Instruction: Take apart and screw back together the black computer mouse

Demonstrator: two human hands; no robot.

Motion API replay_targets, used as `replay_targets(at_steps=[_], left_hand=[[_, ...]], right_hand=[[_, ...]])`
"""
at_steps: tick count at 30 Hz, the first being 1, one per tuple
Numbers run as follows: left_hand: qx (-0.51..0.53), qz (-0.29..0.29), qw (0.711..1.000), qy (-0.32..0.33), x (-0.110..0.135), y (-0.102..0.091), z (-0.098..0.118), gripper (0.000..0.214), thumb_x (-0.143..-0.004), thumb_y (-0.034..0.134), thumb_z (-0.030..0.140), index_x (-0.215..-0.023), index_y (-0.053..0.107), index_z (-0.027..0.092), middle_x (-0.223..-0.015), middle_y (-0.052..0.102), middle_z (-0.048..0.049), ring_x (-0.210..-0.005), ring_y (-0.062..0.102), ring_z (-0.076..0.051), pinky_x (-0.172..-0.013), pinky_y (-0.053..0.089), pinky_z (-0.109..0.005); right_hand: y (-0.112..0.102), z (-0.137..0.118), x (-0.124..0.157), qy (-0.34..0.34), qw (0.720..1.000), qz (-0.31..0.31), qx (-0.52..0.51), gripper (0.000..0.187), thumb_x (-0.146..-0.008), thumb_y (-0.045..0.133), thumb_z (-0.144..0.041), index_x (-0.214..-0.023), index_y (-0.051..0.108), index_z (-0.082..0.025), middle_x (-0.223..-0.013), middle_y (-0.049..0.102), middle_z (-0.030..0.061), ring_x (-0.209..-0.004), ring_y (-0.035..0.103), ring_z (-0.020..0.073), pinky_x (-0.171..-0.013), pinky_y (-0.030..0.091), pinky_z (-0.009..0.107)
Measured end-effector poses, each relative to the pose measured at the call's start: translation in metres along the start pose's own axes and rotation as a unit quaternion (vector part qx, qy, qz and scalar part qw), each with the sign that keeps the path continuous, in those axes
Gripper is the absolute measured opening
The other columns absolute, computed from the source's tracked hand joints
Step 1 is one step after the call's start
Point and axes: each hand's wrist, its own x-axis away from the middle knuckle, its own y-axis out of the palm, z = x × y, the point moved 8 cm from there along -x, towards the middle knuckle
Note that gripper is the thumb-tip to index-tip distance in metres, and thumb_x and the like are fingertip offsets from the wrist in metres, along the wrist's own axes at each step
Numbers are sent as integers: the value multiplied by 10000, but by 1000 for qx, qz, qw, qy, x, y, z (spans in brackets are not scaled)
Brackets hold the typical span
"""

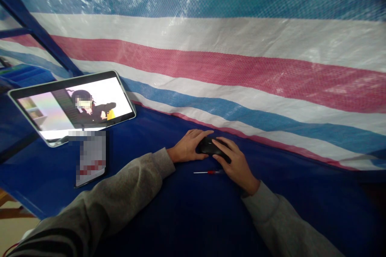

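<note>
A black computer mouse (210, 145) lies on the dark blue surface between my two hands. My left hand (190, 146) grips its left end, with the thumb along the near side and the fingers along the far side. My right hand (233, 160) is closed around the right end, its fingers over the top and side. Just below the mouse lies a small screwdriver (208, 172) with a thin metal shaft and a red part on its handle; the handle's end is partly hidden by my right hand.
A tablet (125, 88) showing a video stands tilted at the left. A phone (93, 156) with a lit, blurred screen rests in front of it. Striped plastic sheeting (211, 68) hangs behind the blue surface (169, 209). Blue frame bars (45, 32) run along the far left.
</note>
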Motion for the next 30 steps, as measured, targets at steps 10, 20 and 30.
replay_targets(at_steps=[10,20,30], left_hand=[[-19,14,1000,-17,0,-2,0,805,-776,720,445,-1450,324,253,-1320,532,-105,-1211,507,-291,-1056,362,-453],[-22,23,999,-12,2,-3,0,761,-793,695,501,-1424,369,227,-1285,559,-117,-1171,533,-291,-1038,382,-458],[-20,88,996,-10,5,-17,7,595,-883,575,507,-1371,431,198,-1243,640,-99,-1142,607,-257,-1108,345,-470]], right_hand=[[-4,0,0,15,1000,8,2,476,-878,553,-326,-1347,525,-247,-1277,570,113,-1187,542,287,-1007,452,498],[-3,2,-1,19,1000,6,-12,438,-873,584,-309,-1302,543,-231,-1262,593,105,-1169,560,270,-1022,456,469],[-10,-2,-1,9,999,23,-30,475,-875,511,-202,-1350,495,-213,-1323,549,113,-1229,525,255,-1057,430,461]])
